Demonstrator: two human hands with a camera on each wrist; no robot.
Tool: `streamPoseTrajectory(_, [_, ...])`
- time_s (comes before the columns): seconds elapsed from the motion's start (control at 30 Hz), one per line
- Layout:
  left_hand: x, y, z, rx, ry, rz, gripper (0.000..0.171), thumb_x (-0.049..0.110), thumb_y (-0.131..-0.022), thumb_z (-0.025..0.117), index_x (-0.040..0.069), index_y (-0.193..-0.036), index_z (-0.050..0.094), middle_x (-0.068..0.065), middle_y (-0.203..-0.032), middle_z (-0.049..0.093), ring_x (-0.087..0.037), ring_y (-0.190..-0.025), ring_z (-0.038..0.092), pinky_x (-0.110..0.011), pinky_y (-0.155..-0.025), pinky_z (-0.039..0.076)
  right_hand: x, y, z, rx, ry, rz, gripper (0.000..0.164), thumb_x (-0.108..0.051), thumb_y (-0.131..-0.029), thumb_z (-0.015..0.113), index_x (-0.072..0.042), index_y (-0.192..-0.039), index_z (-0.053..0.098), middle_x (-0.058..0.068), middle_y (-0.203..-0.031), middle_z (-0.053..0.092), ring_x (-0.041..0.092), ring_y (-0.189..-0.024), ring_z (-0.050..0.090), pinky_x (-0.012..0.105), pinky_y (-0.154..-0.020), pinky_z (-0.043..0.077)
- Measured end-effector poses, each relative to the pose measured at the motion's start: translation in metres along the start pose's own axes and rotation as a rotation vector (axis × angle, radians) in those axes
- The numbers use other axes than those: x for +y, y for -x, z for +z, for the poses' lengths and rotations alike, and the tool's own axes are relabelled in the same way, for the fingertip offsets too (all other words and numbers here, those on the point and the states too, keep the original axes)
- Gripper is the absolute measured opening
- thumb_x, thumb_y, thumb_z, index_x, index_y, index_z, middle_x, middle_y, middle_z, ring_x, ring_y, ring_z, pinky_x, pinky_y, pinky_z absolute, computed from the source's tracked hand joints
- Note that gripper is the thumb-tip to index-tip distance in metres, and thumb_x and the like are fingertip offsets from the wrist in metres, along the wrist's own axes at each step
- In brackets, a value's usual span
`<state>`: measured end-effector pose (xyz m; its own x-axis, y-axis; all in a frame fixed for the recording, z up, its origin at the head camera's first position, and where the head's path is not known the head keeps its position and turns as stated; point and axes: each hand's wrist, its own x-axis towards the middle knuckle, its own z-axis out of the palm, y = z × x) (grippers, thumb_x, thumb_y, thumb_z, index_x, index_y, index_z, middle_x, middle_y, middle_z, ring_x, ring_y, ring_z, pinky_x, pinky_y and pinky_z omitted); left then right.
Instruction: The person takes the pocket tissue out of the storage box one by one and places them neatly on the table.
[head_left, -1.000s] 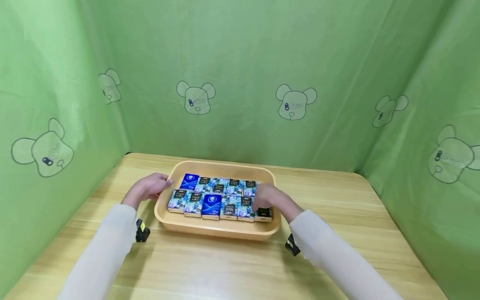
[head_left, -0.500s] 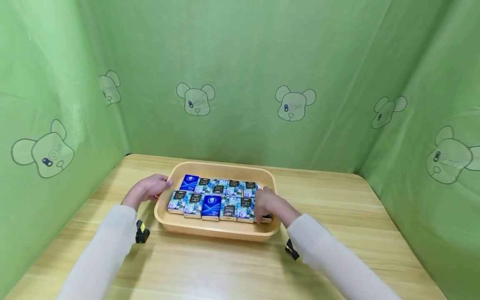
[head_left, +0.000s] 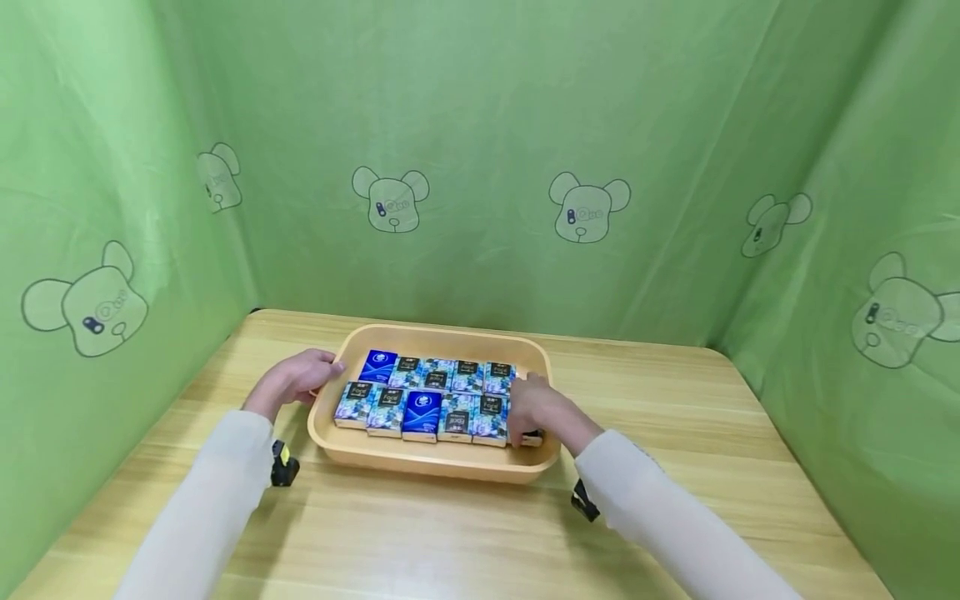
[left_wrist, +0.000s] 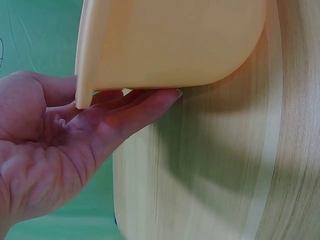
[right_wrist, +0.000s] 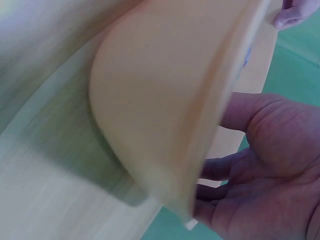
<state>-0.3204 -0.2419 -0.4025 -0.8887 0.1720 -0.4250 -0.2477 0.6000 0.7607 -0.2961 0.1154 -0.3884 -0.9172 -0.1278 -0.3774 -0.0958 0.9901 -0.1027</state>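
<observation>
A yellow-orange plastic tray point(head_left: 431, 460) holds two rows of small tissue packs. Most have a blue floral print point(head_left: 454, 417); a few are plain dark blue point(head_left: 422, 415). My left hand point(head_left: 302, 372) grips the tray's left rim, thumb over the edge and fingers point(left_wrist: 142, 110) under its base in the left wrist view. Inside the tray at the front right, my right hand point(head_left: 542, 408) bends down over the end tissue pack point(head_left: 532, 438), mostly covering it. In the right wrist view the thumb point(right_wrist: 240, 111) and fingers reach behind the tray wall, which hides their tips.
The tray stands on a light wood table point(head_left: 420, 533). Green curtains point(head_left: 480, 275) with bear-head prints enclose the back and both sides. Black cameras point(head_left: 285, 465) sit at the wrists. Inside the tray, a bare strip of floor point(head_left: 534, 371) shows at the back right.
My right hand has shifted slightly toward the near side over the end tissue pack, covering more of it, then stays nearly still. The left hand and tray have not visibly moved.
</observation>
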Motion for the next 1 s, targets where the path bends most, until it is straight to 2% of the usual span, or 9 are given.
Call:
streamPoseTrajectory(0.23, [0.000,-0.001,0.001,0.003,-0.002,-0.009,0.052,0.023,-0.110,0.038,-0.007,-0.152,0.032,-0.024,-0.119,0.066,-0.026,-0.100,0.069,-0.037,-0.080,0.061,-0.006,0.007,-0.013,0.042,0.021,0.006,0.073,-0.017,-0.070,0.090,0.007,-0.129,0.053,0.022,-0.121,0.051,0.032,-0.110,0.043,0.038,-0.081,0.052])
streamPoseTrajectory(0.4, [0.001,-0.001,0.002,0.006,0.007,-0.011,0.052,0.023,-0.110,0.037,-0.006,-0.152,0.032,-0.025,-0.122,0.065,-0.027,-0.102,0.069,-0.038,-0.081,0.061,-0.008,0.009,-0.016,0.058,-0.075,0.007,0.087,-0.015,-0.072,0.087,0.003,-0.145,0.042,0.026,-0.134,0.048,0.034,-0.118,0.043,0.043,-0.091,0.053])
streamPoseTrajectory(0.53, [0.002,-0.001,0.002,0.005,0.008,-0.010,0.053,0.023,-0.110,0.037,-0.007,-0.153,0.031,-0.026,-0.123,0.065,-0.028,-0.102,0.069,-0.039,-0.082,0.061,-0.007,0.006,-0.015,0.007,-0.170,-0.020,0.099,-0.006,-0.075,0.081,-0.006,-0.158,0.027,0.022,-0.123,0.060,0.026,-0.090,0.058,0.035,-0.071,0.055])
streamPoseTrajectory(0.63, [0.003,-0.001,0.002,0.007,-0.004,-0.007,0.053,0.024,-0.110,0.037,-0.007,-0.153,0.031,-0.026,-0.124,0.065,-0.029,-0.103,0.069,-0.038,-0.082,0.061,-0.006,0.004,-0.012,-0.021,-0.243,-0.023,0.102,0.002,-0.076,0.077,-0.008,-0.161,0.022,0.017,-0.107,0.064,0.019,-0.066,0.056,0.029,-0.055,0.050])
streamPoseTrajectory(0.67, [0.003,-0.001,0.002,0.010,-0.012,-0.007,0.053,0.024,-0.110,0.037,-0.007,-0.153,0.031,-0.026,-0.124,0.065,-0.029,-0.103,0.069,-0.038,-0.082,0.061,-0.006,0.003,-0.011,-0.021,-0.254,-0.025,0.102,0.003,-0.076,0.076,-0.009,-0.161,0.022,0.016,-0.103,0.064,0.019,-0.066,0.055,0.029,-0.055,0.049])
streamPoseTrajectory(0.73, [0.003,-0.001,0.001,0.013,-0.024,-0.008,0.054,0.024,-0.110,0.037,-0.007,-0.153,0.031,-0.026,-0.124,0.065,-0.029,-0.104,0.069,-0.038,-0.081,0.061,-0.005,0.003,-0.009,-0.009,-0.265,-0.034,0.102,0.000,-0.076,0.079,-0.009,-0.160,0.023,0.018,-0.113,0.064,0.023,-0.077,0.061,0.034,-0.064,0.055])
streamPoseTrajectory(0.8, [0.003,-0.001,0.001,0.017,-0.030,-0.012,0.053,0.024,-0.110,0.038,-0.007,-0.153,0.031,-0.026,-0.124,0.065,-0.029,-0.104,0.069,-0.037,-0.081,0.060,-0.004,0.003,-0.008,0.006,-0.254,-0.055,0.102,-0.012,-0.080,0.083,-0.006,-0.160,0.021,0.024,-0.129,0.062,0.031,-0.099,0.066,0.042,-0.084,0.059])
streamPoseTrajectory(0.9, [0.002,-0.001,0.001,0.021,-0.031,-0.016,0.053,0.023,-0.110,0.038,-0.007,-0.153,0.032,-0.026,-0.123,0.065,-0.029,-0.103,0.069,-0.037,-0.080,0.060,-0.003,0.004,-0.006,0.033,-0.250,-0.086,0.098,-0.034,-0.089,0.079,-0.002,-0.160,0.020,0.028,-0.152,0.045,0.042,-0.131,0.054,0.054,-0.111,0.045])
streamPoseTrajectory(1.0, [0.001,-0.001,0.001,0.020,-0.025,-0.016,0.053,0.023,-0.110,0.038,-0.007,-0.153,0.031,-0.026,-0.124,0.065,-0.028,-0.103,0.069,-0.037,-0.081,0.060,-0.003,0.004,-0.005,0.061,-0.248,-0.105,0.087,-0.039,-0.097,0.068,0.001,-0.159,0.022,0.029,-0.153,0.043,0.043,-0.132,0.053,0.055,-0.113,0.042])
